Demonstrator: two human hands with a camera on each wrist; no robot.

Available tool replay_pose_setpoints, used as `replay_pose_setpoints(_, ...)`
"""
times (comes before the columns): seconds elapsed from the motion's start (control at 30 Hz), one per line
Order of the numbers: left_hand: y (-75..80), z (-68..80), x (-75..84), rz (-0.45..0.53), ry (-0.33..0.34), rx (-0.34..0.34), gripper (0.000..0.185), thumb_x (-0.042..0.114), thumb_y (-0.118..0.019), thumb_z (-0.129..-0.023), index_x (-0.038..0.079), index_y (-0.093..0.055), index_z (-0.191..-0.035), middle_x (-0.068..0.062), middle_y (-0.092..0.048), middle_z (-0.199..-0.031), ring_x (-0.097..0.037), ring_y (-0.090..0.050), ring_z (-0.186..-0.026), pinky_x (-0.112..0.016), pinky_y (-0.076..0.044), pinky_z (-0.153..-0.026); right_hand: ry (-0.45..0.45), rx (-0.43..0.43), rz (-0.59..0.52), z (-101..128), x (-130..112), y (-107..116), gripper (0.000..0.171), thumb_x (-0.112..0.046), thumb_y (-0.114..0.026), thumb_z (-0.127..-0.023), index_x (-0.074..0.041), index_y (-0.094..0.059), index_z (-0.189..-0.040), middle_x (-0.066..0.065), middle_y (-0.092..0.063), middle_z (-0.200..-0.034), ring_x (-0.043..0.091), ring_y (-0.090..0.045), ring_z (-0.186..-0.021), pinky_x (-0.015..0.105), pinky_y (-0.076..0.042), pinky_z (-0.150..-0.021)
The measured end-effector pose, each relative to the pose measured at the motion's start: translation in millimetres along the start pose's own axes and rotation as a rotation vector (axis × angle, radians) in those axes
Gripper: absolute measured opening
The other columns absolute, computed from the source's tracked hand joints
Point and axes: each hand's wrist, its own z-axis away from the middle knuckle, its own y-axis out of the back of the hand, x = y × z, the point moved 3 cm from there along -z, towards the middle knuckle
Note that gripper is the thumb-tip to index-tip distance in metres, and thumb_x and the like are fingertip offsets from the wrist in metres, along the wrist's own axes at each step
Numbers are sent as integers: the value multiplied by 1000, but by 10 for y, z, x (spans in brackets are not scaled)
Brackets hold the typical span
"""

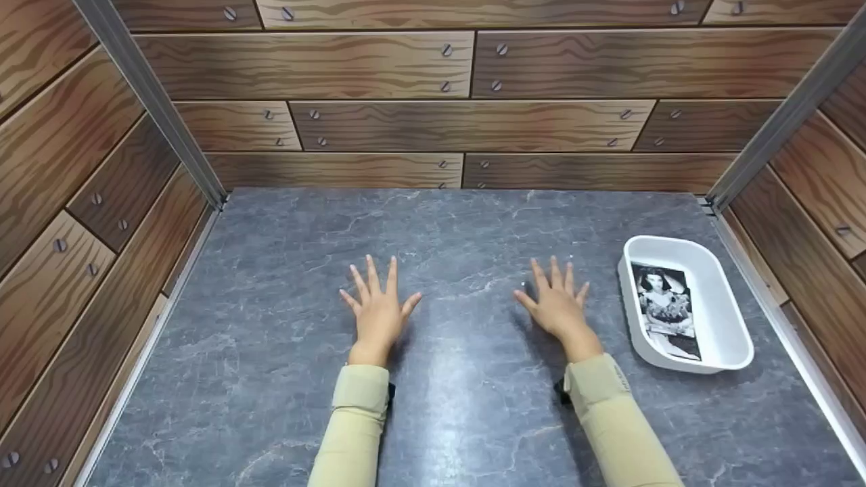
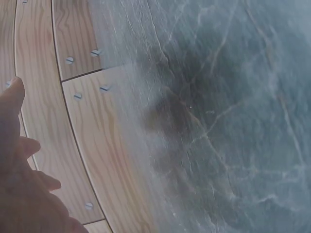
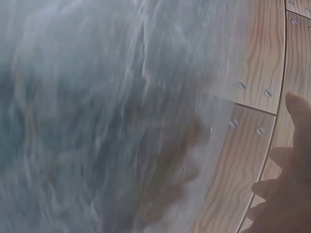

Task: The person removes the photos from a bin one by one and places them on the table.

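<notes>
Our right wrist view is smeared by blur, the grey marbled tabletop [image 3: 97, 121] reduced to streaks. Our left hand [image 2: 19, 184] and right hand [image 3: 286, 184] are cut off by the frame edges there.

Both forearms, in pale beige sleeves, are reaching forward side by side. The left hand [image 1: 379, 312] is lying palm down with fingers straight and spread wide. The right hand [image 1: 558, 308] is doing the same, its fingers fanned out, gripping nothing.
</notes>
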Motion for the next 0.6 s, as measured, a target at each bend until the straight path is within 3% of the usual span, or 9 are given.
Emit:
replay_pose_setpoints(0.43,-19,22,-78,23,2,-1,79,51,-57,-92,21,-21,-155,-21,0,-162,-49,9,-144,-77,1,-109,-4,8,-15,7,56,9,79,-52,-48,-96,-16,-12,-156,24,2,-160,48,10,-144,76,9,-109)
replay_pose_setpoints(0.6,-87,-22,-8,53,24,-25,78,51,-55,-93,20,-20,-156,-22,-1,-161,-49,5,-144,-77,-3,-110,-10,6,-45,31,132,65,78,-51,-47,-97,-16,-11,-156,25,3,-160,49,10,-144,75,9,-109)
